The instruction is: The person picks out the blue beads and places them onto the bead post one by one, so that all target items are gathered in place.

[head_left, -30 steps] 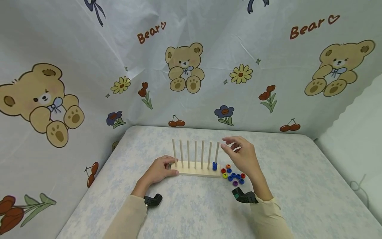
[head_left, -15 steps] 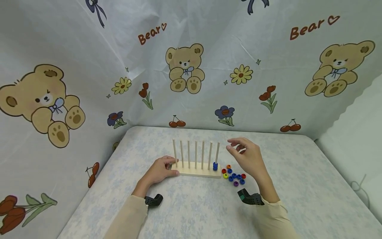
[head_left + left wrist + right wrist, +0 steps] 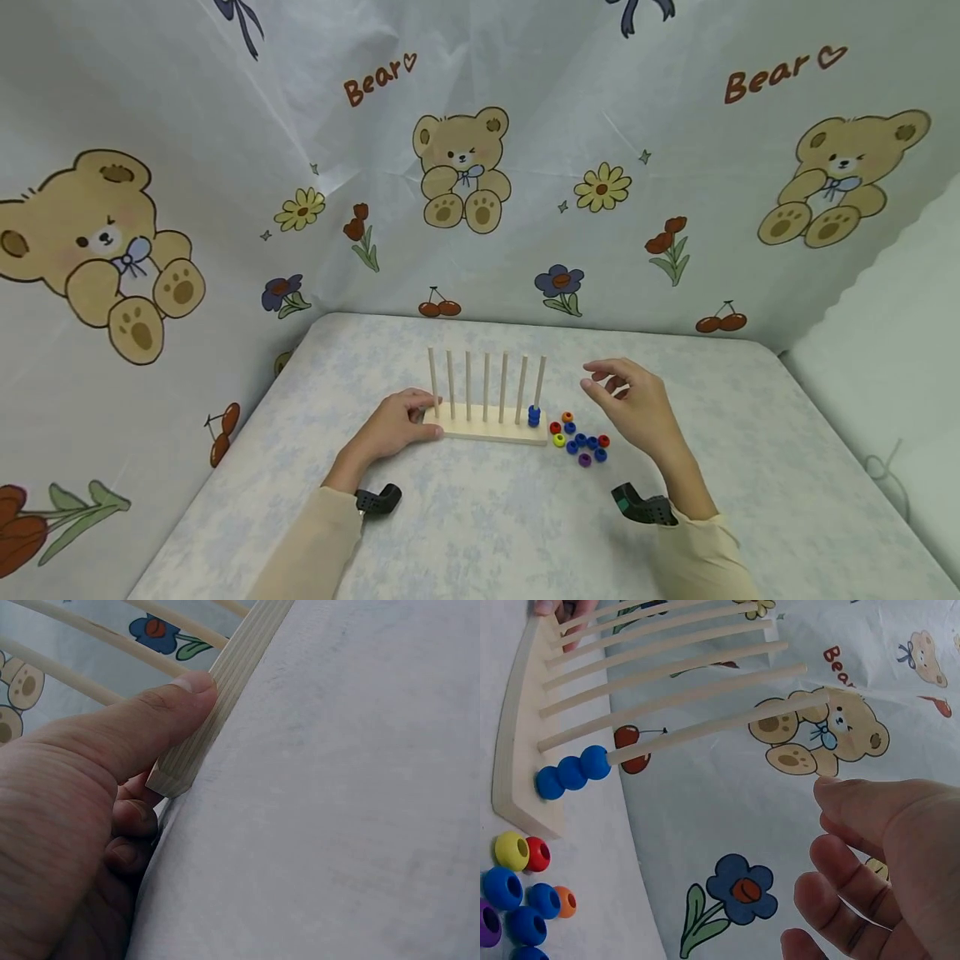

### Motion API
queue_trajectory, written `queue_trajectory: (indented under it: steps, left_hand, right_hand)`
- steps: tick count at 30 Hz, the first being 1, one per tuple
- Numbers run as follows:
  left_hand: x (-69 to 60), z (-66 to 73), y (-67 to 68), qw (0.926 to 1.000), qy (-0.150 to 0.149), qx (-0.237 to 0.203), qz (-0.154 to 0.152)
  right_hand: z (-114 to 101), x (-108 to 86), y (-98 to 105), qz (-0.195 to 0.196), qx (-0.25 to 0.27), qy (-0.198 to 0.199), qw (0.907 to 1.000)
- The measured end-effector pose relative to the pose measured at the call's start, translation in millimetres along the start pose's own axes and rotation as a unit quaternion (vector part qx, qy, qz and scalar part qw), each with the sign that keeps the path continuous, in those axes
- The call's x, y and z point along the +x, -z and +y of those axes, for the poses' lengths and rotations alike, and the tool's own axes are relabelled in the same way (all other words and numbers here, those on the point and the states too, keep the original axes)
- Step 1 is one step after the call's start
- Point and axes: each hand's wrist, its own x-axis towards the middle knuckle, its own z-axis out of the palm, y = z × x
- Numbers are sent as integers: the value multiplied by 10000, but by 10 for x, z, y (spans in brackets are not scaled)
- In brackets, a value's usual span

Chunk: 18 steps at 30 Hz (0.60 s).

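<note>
A wooden peg board (image 3: 487,428) with several upright pegs stands on the table. Three blue beads (image 3: 572,773) are stacked on its rightmost peg. My left hand (image 3: 392,427) grips the board's left end, its thumb (image 3: 176,705) on the front edge and other fingers behind. My right hand (image 3: 633,407) hovers to the right of the board, fingers loosely bent and holding nothing. Below and left of that hand lie loose beads: several blue ones (image 3: 581,440), a yellow bead (image 3: 559,441), a purple bead (image 3: 585,460), an orange bead (image 3: 567,417) and two red ones (image 3: 555,427).
The table (image 3: 480,525) has a pale, blue-mottled cover. Behind it and on the left hangs a white sheet (image 3: 525,275) printed with bears and flowers. A thin cable (image 3: 888,475) shows at the far right.
My right hand has moved right and slightly down, away from the rightmost peg. The left hand keeps its grip on the board. The head view has shifted slightly.
</note>
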Motion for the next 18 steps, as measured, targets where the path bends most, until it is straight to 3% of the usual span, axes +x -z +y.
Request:
queue_trajectory:
  steps: [13,18]
  left_hand:
    - [5,36,7,9999,83,-56,-49]
    - [20,3,0,9999,104,-32,-59]
  right_hand:
    - [343,-77,-33,-748,-7,-88,9972]
    - [471,-92,-115,-1082,179,-288,9935]
